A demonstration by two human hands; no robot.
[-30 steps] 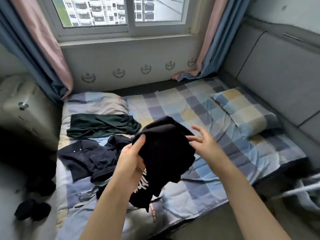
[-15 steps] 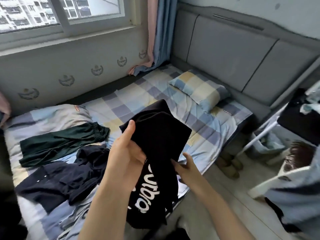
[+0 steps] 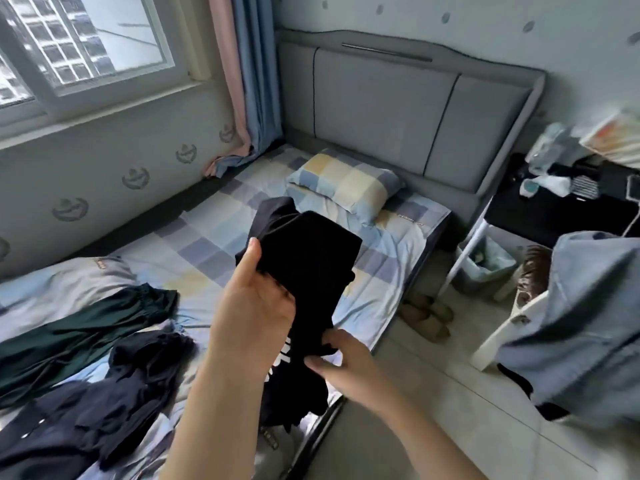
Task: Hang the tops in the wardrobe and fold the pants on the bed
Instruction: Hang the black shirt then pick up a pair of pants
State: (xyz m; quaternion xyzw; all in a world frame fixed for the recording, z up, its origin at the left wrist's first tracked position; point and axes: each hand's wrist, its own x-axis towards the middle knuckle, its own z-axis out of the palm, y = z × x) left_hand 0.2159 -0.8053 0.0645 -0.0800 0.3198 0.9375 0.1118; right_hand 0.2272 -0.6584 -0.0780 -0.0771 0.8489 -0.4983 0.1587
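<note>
We see the fingers of the left hand (image 3: 254, 306) curled round the upper part of a black garment (image 3: 304, 268), the thumb raised against its near edge. The fingers of the right hand (image 3: 341, 358) pinch the lower part of the same garment, just beside white lettering that is only partly visible. The garment thus hangs bunched between both hands, lifted above the near edge of the bed (image 3: 391, 251).

Taking the bed as our landmark, we find dark green pants (image 3: 79, 330) lying flat on its left part, and a dark navy garment (image 3: 104, 403) crumpled on it just nearer the viewer, touching the pants. A checked pillow (image 3: 346, 183) rests at the head end of the bed, against the grey headboard (image 3: 384, 109). A window (image 3: 79, 46) and a pink and blue curtain (image 3: 249, 81) stand beyond the far side of the bed. On the floor just beside the bed's near corner we note a pair of slippers (image 3: 426, 315); to the right of the bed stand a white bin (image 3: 485, 265) and a dark desk (image 3: 554, 209) carrying small items too blurred to identify.
</note>
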